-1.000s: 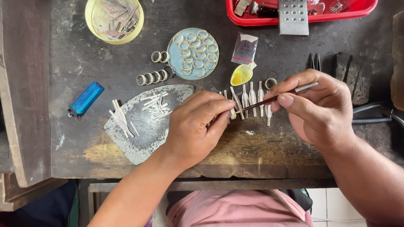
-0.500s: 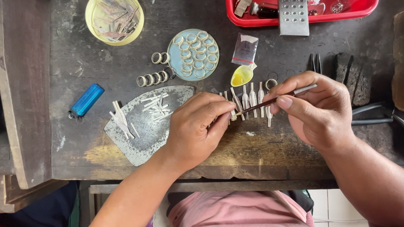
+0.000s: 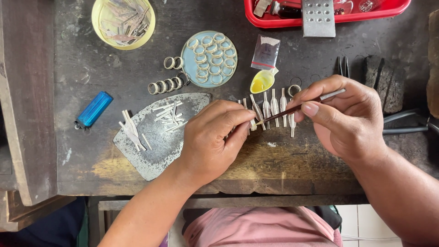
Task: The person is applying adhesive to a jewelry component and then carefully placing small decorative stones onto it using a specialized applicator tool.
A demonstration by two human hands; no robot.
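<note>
Hands: right hand [image 3: 347, 119] pinches a brush [image 3: 297, 108], left hand [image 3: 215, 137] curled on strips [image 3: 274, 106] — blue dish [image 3: 209, 59] holds rings.

The right hand [image 3: 347, 119] pinches a thin brush [image 3: 292, 109], tip at the row of silver strips [image 3: 270, 106] on the dark workbench [image 3: 320, 55]. The left hand [image 3: 212, 137] steadies a strip. Far left, a yellow bowl [image 3: 98, 27]; a blue lighter [image 3: 93, 110] lies left

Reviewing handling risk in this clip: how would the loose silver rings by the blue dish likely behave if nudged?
The loose rings stand on edge in a row, so a nudge would probably roll or topple them. They look thin and small, likely light. Being bare metal on the worn workbench, they may slide easily.
</note>
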